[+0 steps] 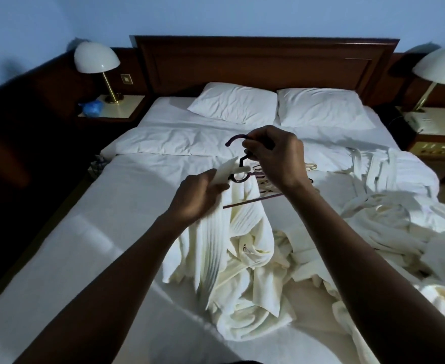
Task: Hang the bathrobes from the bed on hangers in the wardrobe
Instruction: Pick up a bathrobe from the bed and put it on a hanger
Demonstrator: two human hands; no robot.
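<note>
Over the bed [84,232], the fingers of the right hand [273,156] pinch the neck of a dark hanger [235,137], hook curling far-left, bar running left to right, just right of the left hand [197,195], whose fingers clamp the top edge of a bathrobe [231,245] trailing nearward onto the sheet

The left half of the bed [84,232] is bare sheet, open from the bottom of the frame up to the pillows [234,105]. At centre, a raised robe [242,258] and the hangers [252,200] block the middle. A heap [386,219] of robes fills the right side. The upper-left lamp [96,57] and the upper-right lamp [441,65] flank the headboard [263,64].
</note>
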